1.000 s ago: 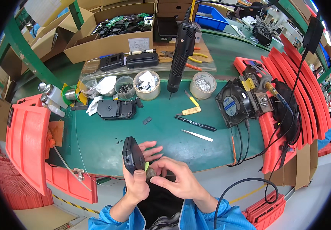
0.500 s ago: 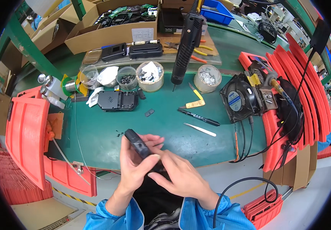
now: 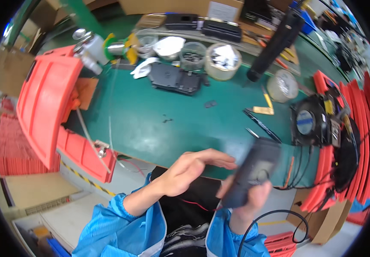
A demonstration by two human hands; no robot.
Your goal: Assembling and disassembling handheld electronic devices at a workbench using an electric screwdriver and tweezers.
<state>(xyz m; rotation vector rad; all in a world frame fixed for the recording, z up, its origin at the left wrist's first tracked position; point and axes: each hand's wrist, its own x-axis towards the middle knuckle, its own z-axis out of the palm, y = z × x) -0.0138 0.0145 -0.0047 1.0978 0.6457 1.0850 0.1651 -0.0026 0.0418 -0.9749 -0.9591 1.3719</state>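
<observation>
My right hand (image 3: pixel 258 195) grips a dark handheld device (image 3: pixel 247 177) with a small display and a round control. It is held tilted above the table's front edge and smeared by motion. To its left, my left hand (image 3: pixel 187 171) is open, fingers stretched toward the device without holding anything. Beyond my hands, a black device housing (image 3: pixel 174 79) lies on the green table (image 3: pixel 150 139). A small dark oval piece (image 3: pixel 210 104) and several tiny black bits (image 3: pixel 167 119) lie nearer. A black marker pen (image 3: pixel 262 125) and the tip of tweezers (image 3: pixel 252 132) show behind the held device.
A black electric screwdriver (image 3: pixel 275 47) hangs over the table. Tubs, one a white-filled round tub (image 3: pixel 222 62), stand along the back. At right are a clear tub (image 3: pixel 282 85), a yellow-handled knife (image 3: pixel 264 109), and a black fan (image 3: pixel 307 122). Red trays (image 3: pixel 50 105) flank the table.
The dark device has gone from my left hand to my right and moved rightward, its display now showing. My left hand has opened. The view has shifted, so the table things sit elsewhere in it.
</observation>
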